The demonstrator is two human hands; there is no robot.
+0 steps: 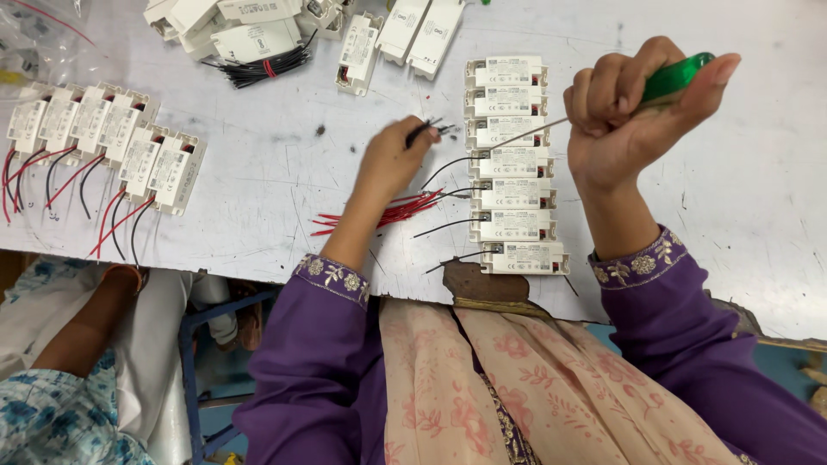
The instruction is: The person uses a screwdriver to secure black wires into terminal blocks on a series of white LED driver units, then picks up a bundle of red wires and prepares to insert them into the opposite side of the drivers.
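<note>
Closest to the lens hangs a peach floral scarf point(508, 387), draped down between two purple sleeves point(319, 362) with embroidered cuffs. Past it, at the near edge of the scuffed white worktable point(276, 164), a column of seven small white driver boxes point(514, 164) runs away from the person, each lying flat and touching the next, thin black leads trailing off their left ends.

The right hand point(624, 120) is clenched in a fist around a green-handled screwdriver point(676, 77), fingers pressed tight together and the thumb laid along the handle — its thin metal shaft slants down to the left, tip at the third box from the far end. The left hand point(392, 159) rests just left of the column, fingertips pinching the end of a black wire point(426, 129) by that same box. Under its wrist lies a loose bundle of red wires point(379, 213), fanned toward the near edge.

Well apart, near the left edge, another row of the same white boxes point(103, 142) sits side by side, red and black leads dangling toward the near edge. At the far edge is a jumbled heap of more boxes point(284, 30) and a banded coil of black wire point(258, 69). In the far left corner lies a clear plastic bag point(39, 39). Below the table's left side, another person's arm point(86, 323) shows — bangle at the wrist, blue floral cloth beside it.
</note>
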